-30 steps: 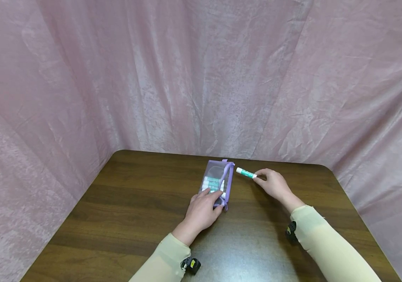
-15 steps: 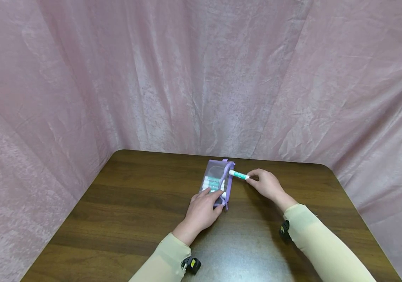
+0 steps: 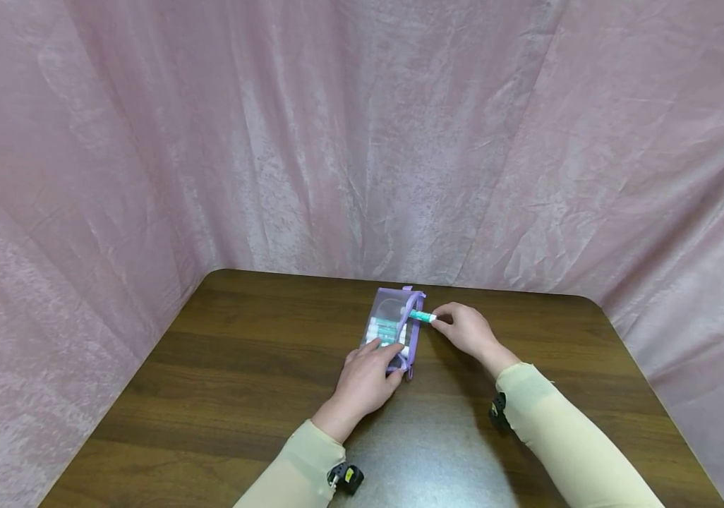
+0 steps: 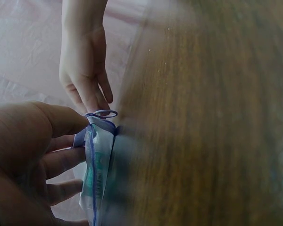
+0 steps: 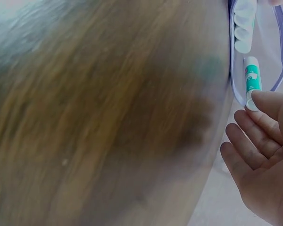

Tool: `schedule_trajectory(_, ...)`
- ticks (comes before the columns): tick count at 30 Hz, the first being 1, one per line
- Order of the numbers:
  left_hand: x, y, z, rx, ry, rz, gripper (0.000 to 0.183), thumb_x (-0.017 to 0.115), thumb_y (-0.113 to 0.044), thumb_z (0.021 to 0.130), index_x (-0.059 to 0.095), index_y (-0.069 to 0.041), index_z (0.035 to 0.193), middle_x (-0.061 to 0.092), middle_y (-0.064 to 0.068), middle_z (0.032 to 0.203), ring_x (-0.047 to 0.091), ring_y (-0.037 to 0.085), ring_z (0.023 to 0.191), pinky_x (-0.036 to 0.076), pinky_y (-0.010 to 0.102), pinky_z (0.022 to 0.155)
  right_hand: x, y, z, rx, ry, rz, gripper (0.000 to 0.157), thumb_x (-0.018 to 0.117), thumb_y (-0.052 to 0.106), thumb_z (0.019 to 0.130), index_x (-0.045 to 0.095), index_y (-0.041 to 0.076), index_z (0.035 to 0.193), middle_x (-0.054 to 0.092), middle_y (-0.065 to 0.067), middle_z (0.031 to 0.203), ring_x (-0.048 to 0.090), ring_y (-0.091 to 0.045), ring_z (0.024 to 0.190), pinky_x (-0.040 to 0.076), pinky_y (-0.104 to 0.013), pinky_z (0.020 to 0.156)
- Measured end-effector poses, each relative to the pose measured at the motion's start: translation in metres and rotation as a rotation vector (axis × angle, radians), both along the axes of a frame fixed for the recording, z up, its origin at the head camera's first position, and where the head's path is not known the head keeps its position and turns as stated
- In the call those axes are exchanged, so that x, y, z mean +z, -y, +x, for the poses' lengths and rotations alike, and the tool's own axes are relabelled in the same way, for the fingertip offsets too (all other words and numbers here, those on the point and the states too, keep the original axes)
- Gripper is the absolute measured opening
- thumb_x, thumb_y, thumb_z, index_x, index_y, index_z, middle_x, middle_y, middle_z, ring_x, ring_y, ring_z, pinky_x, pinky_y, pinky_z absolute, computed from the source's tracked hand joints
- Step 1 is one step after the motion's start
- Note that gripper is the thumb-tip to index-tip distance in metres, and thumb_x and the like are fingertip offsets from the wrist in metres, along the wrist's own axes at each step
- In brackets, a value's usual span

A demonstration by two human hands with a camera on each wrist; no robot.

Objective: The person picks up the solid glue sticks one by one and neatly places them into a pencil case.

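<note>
A see-through pouch with purple zipper trim (image 3: 389,299) lies on the table, its zipped side gaping toward the right. Inside it are several white and green glue sticks (image 3: 384,329), seen end-on in the right wrist view. My left hand (image 3: 367,379) grips the pouch's near end, fingers over the top and thumb at the zipper edge. With thumb and fingertips, my right hand (image 3: 468,331) pinches the end of another glue stick (image 5: 253,77). That stick's far end is within the pouch's opening, beside the others.
The brown wooden table (image 3: 241,381) reaches back to a pink curtain (image 3: 362,141) hung along its far side. A small black camera (image 3: 346,478) is strapped at the left wrist, another (image 3: 499,412) at the right.
My right hand has moved left, carrying the glue stick from beside the pouch until its front part is in the opening. My left hand has stayed nearly still on the pouch.
</note>
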State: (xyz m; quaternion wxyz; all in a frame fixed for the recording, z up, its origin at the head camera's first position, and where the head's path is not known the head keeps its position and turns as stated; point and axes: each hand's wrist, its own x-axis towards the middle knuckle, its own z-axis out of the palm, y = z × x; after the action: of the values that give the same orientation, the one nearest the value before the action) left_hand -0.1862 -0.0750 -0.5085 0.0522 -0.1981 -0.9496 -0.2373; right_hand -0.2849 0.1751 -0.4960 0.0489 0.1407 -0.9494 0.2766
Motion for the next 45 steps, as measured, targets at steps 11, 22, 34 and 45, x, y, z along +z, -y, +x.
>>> schedule_trajectory(11, 0.000, 0.001, 0.002, -0.002, -0.001, 0.006, 0.045, 0.077, -0.029, 0.105, 0.070, -0.019, 0.149, 0.071, 0.001, 0.148, 0.053, 0.035, 0.151, 0.042, 0.069, 0.116, -0.003, 0.013, -0.004, 0.004, 0.013, -0.006, 0.021, 0.075, 0.022, 0.107, 0.082, 0.007, 0.119, 0.077, -0.014, 0.127, 0.069, -0.039, 0.125, 0.051, -0.059, 0.108)
schedule_trajectory(22, -0.001, 0.001, 0.002, 0.005, 0.005, 0.002, 0.045, 0.076, -0.030, 0.106, 0.069, -0.020, 0.149, 0.071, 0.001, 0.148, 0.053, 0.034, 0.151, 0.041, 0.069, 0.116, -0.007, 0.024, -0.008, 0.017, 0.014, -0.006, 0.023, 0.074, 0.023, 0.108, 0.082, 0.007, 0.122, 0.076, -0.014, 0.126, 0.071, -0.036, 0.120, 0.053, -0.057, 0.105)
schedule_trajectory(34, 0.001, 0.001, 0.002, 0.007, 0.008, -0.008, 0.047, 0.077, -0.031, 0.106, 0.069, -0.020, 0.151, 0.070, 0.001, 0.149, 0.052, 0.034, 0.152, 0.042, 0.068, 0.117, -0.009, 0.037, -0.012, 0.026, 0.021, -0.009, 0.020, 0.073, 0.021, 0.108, 0.082, 0.008, 0.120, 0.076, -0.014, 0.125, 0.070, -0.037, 0.119, 0.054, -0.058, 0.102)
schedule_trajectory(45, 0.001, 0.000, 0.003, 0.003, 0.007, -0.010, 0.047, 0.077, -0.030, 0.106, 0.069, -0.019, 0.151, 0.070, 0.000, 0.150, 0.052, 0.034, 0.152, 0.041, 0.067, 0.117, -0.014, 0.043, -0.014, 0.037, 0.027, -0.013, 0.024, 0.072, 0.022, 0.108, 0.082, 0.007, 0.124, 0.073, -0.015, 0.124, 0.067, -0.038, 0.117, 0.053, -0.059, 0.100)
